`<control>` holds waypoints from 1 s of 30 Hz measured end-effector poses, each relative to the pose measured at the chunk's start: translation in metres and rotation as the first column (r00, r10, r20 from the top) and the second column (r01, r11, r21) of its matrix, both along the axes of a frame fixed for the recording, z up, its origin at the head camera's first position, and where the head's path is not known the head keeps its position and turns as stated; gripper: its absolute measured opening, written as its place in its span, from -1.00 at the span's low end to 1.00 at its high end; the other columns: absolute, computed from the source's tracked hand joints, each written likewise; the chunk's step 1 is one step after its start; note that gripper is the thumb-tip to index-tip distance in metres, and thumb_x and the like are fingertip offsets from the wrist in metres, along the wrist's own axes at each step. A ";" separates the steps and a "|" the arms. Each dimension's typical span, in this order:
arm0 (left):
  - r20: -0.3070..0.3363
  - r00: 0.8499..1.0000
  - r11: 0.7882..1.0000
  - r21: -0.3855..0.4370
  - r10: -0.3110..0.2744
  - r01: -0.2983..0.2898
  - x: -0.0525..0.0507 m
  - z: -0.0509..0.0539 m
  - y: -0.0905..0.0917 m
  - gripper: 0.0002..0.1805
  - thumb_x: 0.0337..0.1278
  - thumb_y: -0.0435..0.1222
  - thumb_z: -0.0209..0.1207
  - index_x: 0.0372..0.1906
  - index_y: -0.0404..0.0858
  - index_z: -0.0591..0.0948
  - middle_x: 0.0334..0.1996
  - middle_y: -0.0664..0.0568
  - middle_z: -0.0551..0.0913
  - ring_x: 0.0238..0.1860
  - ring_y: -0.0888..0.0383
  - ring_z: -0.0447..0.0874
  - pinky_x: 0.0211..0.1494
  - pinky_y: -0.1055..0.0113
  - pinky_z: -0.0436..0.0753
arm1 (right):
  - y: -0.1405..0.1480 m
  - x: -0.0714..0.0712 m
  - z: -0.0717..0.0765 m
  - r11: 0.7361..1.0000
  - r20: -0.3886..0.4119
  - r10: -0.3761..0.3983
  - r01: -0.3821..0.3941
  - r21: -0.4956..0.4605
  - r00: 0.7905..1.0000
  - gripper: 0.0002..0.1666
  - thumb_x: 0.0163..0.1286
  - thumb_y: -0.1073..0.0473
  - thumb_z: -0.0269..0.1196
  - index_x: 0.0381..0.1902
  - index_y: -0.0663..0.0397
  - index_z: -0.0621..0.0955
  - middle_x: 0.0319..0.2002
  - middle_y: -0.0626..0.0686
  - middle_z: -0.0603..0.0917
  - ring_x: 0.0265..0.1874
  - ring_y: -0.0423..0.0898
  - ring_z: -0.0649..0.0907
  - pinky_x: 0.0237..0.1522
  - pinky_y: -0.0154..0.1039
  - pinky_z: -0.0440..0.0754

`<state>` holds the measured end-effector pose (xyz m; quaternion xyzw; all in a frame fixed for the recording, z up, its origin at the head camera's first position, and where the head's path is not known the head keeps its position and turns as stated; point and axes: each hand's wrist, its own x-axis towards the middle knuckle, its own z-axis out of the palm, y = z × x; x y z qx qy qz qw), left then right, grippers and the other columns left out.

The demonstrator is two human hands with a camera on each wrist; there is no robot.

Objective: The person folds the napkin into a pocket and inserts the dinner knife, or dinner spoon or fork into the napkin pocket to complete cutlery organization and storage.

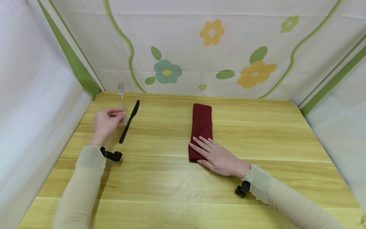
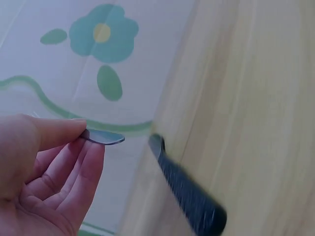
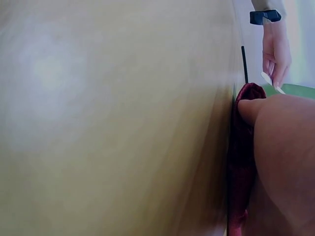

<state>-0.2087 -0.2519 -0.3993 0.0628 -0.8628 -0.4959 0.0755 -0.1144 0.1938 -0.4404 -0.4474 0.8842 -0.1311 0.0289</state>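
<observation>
My left hand (image 1: 107, 122) pinches a silver fork (image 1: 122, 97) near its handle end, between thumb and fingers, at the left of the table. The fork's tines point toward the back wall, and in the left wrist view the handle end (image 2: 106, 137) sticks out past the fingertips. Just right of it a black table knife (image 1: 129, 122) lies slanted on the wood. A dark red folded cloth napkin (image 1: 201, 119) lies lengthwise near the middle. On its near end my right hand (image 1: 218, 157) rests with fingers spread straight; the right wrist view shows the thumb against the napkin (image 3: 242, 147).
The wooden table (image 1: 148, 190) ends at a white curtain (image 1: 183, 41) printed with flowers, behind and on both sides. Each wrist carries a small black camera, one on the left cuff (image 1: 112, 155) and one on the right (image 1: 243, 189).
</observation>
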 end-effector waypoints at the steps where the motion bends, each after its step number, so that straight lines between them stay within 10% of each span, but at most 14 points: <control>1: -0.010 1.000 1.000 0.021 -0.014 0.014 0.000 0.001 0.005 -0.63 0.32 -0.19 0.35 0.05 -0.39 0.70 -0.23 -0.10 0.76 -0.39 0.27 0.76 -0.23 0.28 0.74 | 0.000 0.000 0.000 1.000 0.000 -0.001 0.001 0.000 1.000 -0.26 0.67 -0.05 0.00 0.65 0.03 0.08 0.62 0.15 -0.02 0.57 0.14 0.00 0.50 0.15 0.02; 22: -0.154 0.945 0.911 0.260 -0.289 0.321 0.010 0.011 0.100 -0.79 0.28 -0.44 0.34 -0.08 -0.49 0.66 -0.23 -0.27 0.72 -0.32 0.00 0.78 -0.20 0.19 0.75 | 0.000 0.000 0.001 1.000 0.001 0.006 -0.006 -0.021 1.000 -0.26 0.66 -0.01 0.04 0.64 0.06 0.11 0.61 0.18 0.01 0.56 0.17 0.03 0.49 0.17 0.03; 30: -0.181 0.893 0.879 0.180 -0.412 0.442 0.020 0.015 0.143 -0.88 0.22 -0.42 0.39 -0.19 -0.38 0.70 -0.30 -0.11 0.78 -0.31 0.00 0.76 -0.20 0.21 0.73 | 0.002 -0.005 0.008 0.982 0.224 -0.111 0.141 -0.124 0.968 -0.22 0.59 -0.25 0.07 0.60 -0.08 0.25 0.59 0.00 0.13 0.55 -0.01 0.11 0.49 0.03 0.10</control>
